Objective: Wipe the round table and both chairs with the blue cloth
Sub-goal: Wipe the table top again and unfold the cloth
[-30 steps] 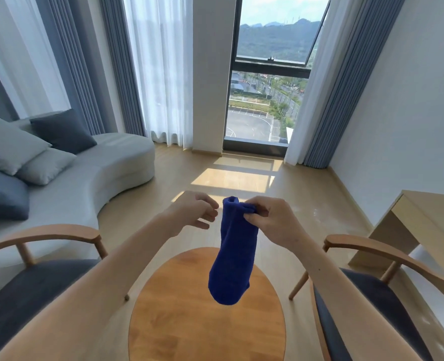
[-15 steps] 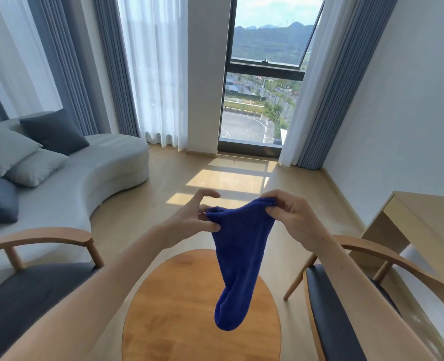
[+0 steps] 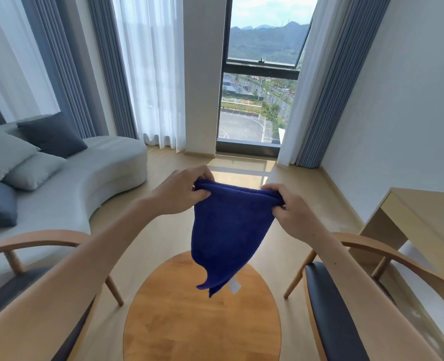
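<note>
Hands at chest height stretch the blue cloth [image 3: 228, 225] above the round wooden surface [image 3: 202, 321], the left hand [image 3: 181, 191] and the right hand [image 3: 291, 212] each pinching an upper corner so that the fabric hangs in a loose point clear of the wood. No wiping appears to have started; this looks like the preparing step, with the cloth being opened out. Next it likely needs folding or bunching into a pad and lowering onto the tabletop, ahead of the left chair [image 3: 28, 243] and the right chair [image 3: 387, 254].
</note>
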